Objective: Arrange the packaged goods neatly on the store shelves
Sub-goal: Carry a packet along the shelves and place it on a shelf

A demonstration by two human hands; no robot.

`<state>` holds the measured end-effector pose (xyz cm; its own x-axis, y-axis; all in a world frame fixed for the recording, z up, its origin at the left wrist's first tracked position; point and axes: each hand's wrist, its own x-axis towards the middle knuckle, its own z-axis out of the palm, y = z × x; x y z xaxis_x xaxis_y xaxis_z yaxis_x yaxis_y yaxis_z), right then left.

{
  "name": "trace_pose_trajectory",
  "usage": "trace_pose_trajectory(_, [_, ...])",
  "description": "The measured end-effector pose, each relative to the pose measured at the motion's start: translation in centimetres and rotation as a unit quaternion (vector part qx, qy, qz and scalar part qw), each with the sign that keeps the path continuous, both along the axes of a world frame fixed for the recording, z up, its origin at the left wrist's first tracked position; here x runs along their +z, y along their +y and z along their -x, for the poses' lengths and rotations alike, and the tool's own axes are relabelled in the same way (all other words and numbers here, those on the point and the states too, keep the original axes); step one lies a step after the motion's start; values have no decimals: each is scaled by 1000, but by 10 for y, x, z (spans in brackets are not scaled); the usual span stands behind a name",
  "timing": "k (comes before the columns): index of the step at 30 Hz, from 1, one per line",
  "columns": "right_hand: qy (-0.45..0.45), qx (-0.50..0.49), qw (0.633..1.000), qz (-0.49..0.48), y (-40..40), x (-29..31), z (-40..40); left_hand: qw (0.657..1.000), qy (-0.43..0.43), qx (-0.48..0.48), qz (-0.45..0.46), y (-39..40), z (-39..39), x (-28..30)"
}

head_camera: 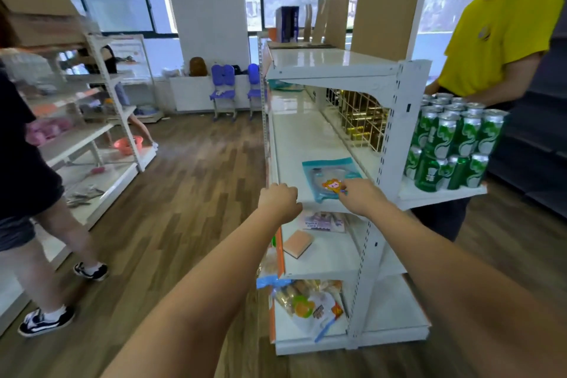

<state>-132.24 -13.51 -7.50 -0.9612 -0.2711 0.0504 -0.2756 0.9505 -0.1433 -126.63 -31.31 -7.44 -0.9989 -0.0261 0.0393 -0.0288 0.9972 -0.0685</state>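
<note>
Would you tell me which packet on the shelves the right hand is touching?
The teal packet on the middle shelf; the right hand pinches its near edge. The purple packet lies untouched below.

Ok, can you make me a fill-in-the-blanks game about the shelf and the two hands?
1. The right hand pinches the near edge of a flat ____ packet with a cartoon character on it.
2. The left hand curls over the front ____ of the same shelf.
3. The sponge on the shelf below is ____.
4. The cans stacked at the shelf's end are ____.

Missing words: teal; edge; orange; green
</note>
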Motion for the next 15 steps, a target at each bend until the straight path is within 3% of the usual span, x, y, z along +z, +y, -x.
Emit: trace_pose_trajectory(15, [-47,-126,990,33,-26,-38,156,997,-20,-79,10,-48,175,-28])
